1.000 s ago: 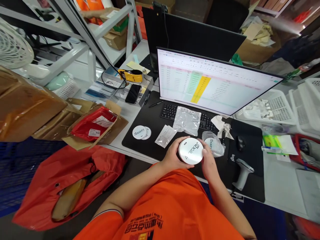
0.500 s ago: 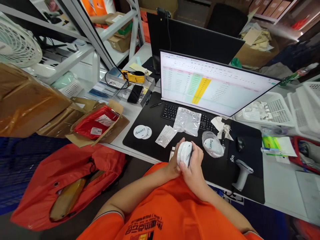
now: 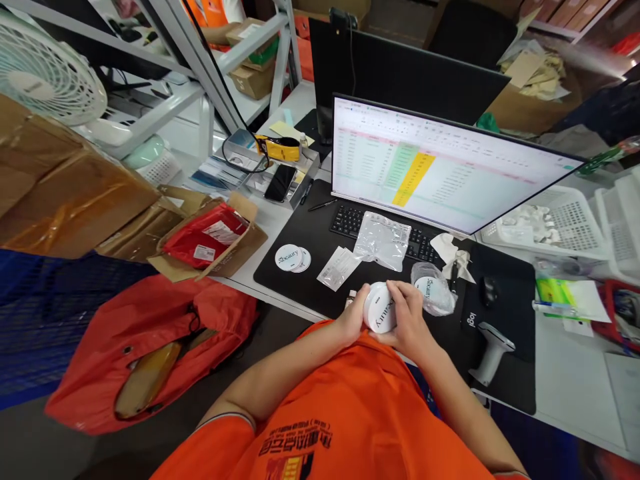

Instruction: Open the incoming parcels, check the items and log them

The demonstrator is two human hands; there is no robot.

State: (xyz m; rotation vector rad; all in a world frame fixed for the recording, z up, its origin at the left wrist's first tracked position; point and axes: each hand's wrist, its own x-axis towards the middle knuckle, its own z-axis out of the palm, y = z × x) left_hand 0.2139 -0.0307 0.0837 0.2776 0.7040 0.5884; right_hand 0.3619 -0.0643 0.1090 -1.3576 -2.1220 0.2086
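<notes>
Close to my chest I hold a round white compact (image 3: 381,309) with dark lettering on its lid. My left hand (image 3: 354,315) grips its left side and my right hand (image 3: 411,319) wraps over its right side and top. Both hands hover over the near edge of the black desk mat (image 3: 310,243). Just right of my right hand lies another compact wrapped in clear plastic (image 3: 434,291). Two more white compacts (image 3: 293,258) lie stacked on the mat's left part. A small tube (image 3: 351,297) peeks out beside my left hand.
A clear plastic bag (image 3: 383,239) lies on the keyboard (image 3: 350,220) below the lit monitor (image 3: 445,170). A handheld scanner (image 3: 492,351) and mouse (image 3: 488,290) sit right. An open carton with a red parcel (image 3: 210,240), a red bag (image 3: 135,340) and white baskets (image 3: 560,220) surround the desk.
The compact went from lid-up to on edge half a second ago, and is now turned with its lid partly towards me. My right hand has closed over it. The view shifted slightly.
</notes>
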